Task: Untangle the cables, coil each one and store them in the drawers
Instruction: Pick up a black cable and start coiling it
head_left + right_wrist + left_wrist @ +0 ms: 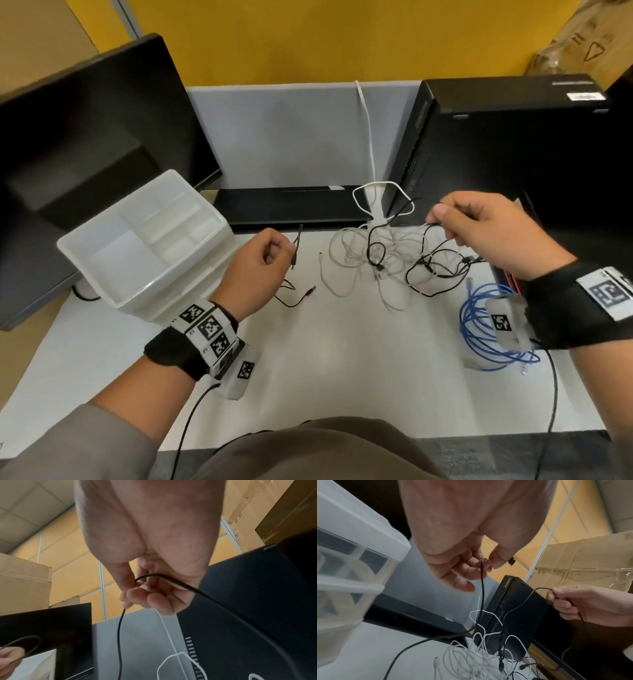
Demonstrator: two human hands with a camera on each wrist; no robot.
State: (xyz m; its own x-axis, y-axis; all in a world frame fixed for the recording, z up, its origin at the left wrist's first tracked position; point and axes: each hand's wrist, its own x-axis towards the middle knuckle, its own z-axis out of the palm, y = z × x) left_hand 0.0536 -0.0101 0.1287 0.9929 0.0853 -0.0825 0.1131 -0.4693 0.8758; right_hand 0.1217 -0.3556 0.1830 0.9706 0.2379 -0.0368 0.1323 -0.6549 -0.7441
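A tangle of white and black cables lies on the white desk in front of the computer tower. My left hand pinches a thin black cable near its end, held above the desk beside the drawer unit. My right hand is raised over the tangle and grips another black cable, which drops into the pile. A coiled blue cable lies at the right under my right wrist. A white drawer unit with a divided top tray stands at the left.
A black monitor stands at the left and a black computer tower at the right. A flat black device lies along the grey partition. A white cable hangs down the partition. Cardboard boxes stand behind.
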